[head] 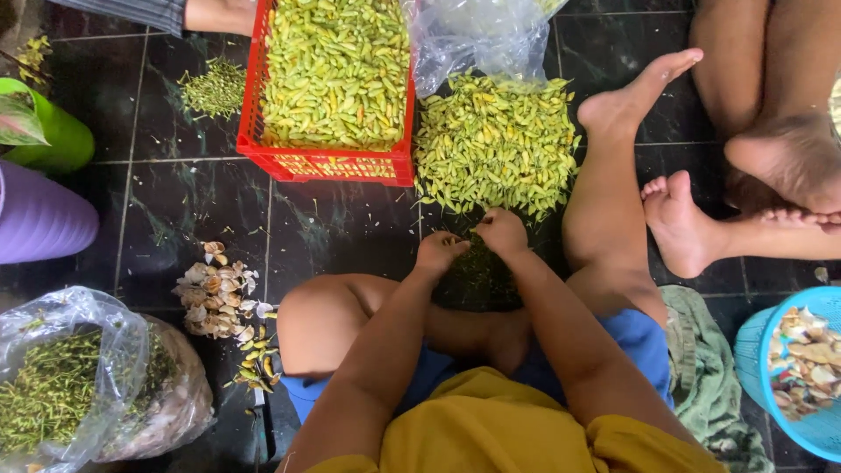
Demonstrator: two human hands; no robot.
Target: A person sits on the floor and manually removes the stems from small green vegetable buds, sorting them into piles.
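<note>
Green stems in a clear bag (pixel 53 394) sit at eight o'clock. The left hand (pixel 441 250) and right hand (pixel 501 229), fingers curled shut on small chillies, meet over a dark stem heap (pixel 477 276). The loose chilli pile (pixel 495 140) lies at twelve o'clock, nearest the right hand, beside the red crate (pixel 328 162).

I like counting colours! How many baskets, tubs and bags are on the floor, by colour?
Red crate: 1
Blue basket: 1
Green tub: 1
Purple tub: 1
Clear bags: 2
Total: 6
</note>
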